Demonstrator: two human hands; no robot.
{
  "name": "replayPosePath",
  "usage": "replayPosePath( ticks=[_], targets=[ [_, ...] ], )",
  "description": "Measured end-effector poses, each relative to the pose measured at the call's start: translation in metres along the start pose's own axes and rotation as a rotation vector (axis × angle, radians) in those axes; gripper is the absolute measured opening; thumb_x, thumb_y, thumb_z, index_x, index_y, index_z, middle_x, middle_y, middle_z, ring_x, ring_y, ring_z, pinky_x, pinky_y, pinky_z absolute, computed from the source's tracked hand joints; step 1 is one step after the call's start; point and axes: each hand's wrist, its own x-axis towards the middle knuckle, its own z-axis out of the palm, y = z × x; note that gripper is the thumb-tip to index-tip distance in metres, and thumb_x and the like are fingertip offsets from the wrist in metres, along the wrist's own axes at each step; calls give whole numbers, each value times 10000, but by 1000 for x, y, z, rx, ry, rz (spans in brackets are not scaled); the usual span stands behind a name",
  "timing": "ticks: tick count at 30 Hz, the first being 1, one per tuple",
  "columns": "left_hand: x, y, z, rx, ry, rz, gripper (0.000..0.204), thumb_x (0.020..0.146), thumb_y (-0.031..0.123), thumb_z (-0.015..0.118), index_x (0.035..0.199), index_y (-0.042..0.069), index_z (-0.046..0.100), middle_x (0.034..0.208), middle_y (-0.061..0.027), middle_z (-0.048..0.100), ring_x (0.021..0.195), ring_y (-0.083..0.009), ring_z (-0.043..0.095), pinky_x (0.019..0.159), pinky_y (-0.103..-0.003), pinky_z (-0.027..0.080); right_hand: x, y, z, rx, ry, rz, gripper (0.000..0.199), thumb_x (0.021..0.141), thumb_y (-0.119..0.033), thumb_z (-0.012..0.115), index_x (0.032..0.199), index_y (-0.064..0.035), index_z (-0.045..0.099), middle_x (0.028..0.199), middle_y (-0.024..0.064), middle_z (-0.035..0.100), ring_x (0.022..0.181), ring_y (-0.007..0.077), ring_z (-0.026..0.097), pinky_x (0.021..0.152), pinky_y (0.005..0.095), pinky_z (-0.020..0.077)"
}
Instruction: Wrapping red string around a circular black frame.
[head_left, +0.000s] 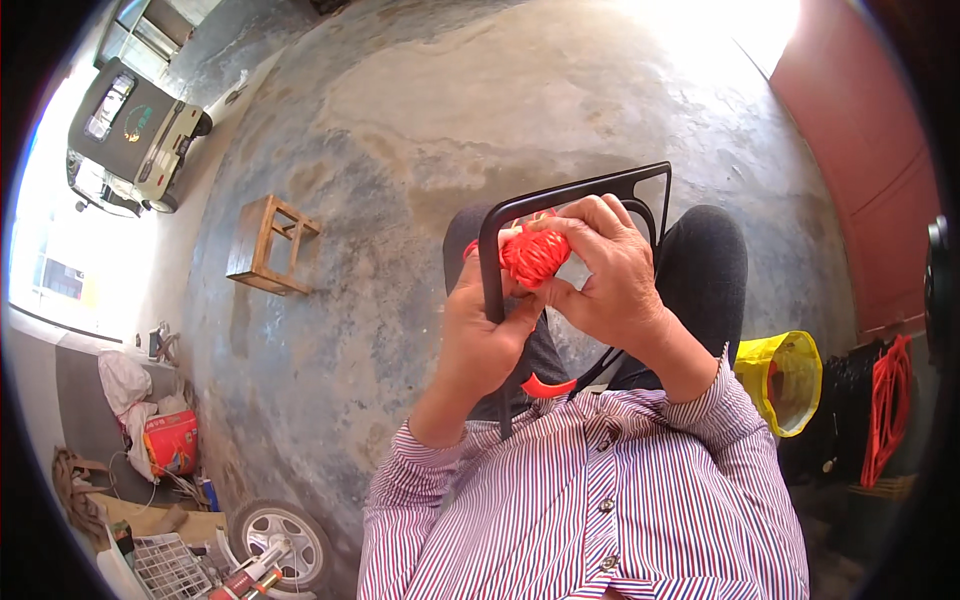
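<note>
Head view: person seated, striped shirt [590, 500], black frame [491, 275] standing between the knees. Red cord bundle [538, 255] held up inside the frame's outline, just right of its left upright, with both hands on or near it.

Right hand [620, 265]: grip drawn nearly closed, thumb below and fingers above, pinching the bundle's right side. Left hand [485, 325]: beside the left upright, thumb reaching under the bundle; fingers mostly hidden, so cannot tell how far this grip is closed, or whether it has the upright, the cord or both.

Handling (judged): cord looks like glossy plastic strand; bundle probably light, soft to squeeze, somewhat slippery, not fragile, but loops could slide loose. Best hold: across the middle, all turns together, rather than by single strands. Frame looks stiff; hold by an upright.

Surroundings: second hank of red cord [885, 410] at far right, near yellow container [770, 375]. Wooden stool [255, 240] on the floor [360, 330] to the left, well apart from the hands.
</note>
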Motion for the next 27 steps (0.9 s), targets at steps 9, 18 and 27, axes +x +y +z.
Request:
replayPosePath(
  ticks=[9, 18, 27],
  targets=[
    [7, -38, -17, 104, 71, 1, 358, 829, -5, 711, 1180, 13, 640, 1201, -123, 581, 947, -186, 674, 843, -272, 497, -7, 7, -21, 1173, 229, 379, 349, 849, -177, 750, 1121, -6, 614, 1159, 75, 592, 1027, 151, 579, 908, 289, 439],
    [1, -45, -36, -275, 123, -320, 65, 920, 61, 657, 938, -1, 667, 1152, -113, 644, 855, -117, 630, 764, -254, 510, -39, 15, -55, 1761, -57, 349, 646, 983, -652, 319, 1046, -28, 473, 872, 197, 649, 777, 264, 654, 787, 414, 505],
    [-7, -44, -60, -380, 141, -442, 168, 979, 143, 587, 1053, -8, 589, 815, -151, 697, 618, -174, 645, 592, -275, 525, -99, 22, -66, 1602, -128, 862, 477, 985, -439, 468, 1057, 29, 524, 758, 139, 632, 595, 225, 620, 593, 339, 515]
  ],
)
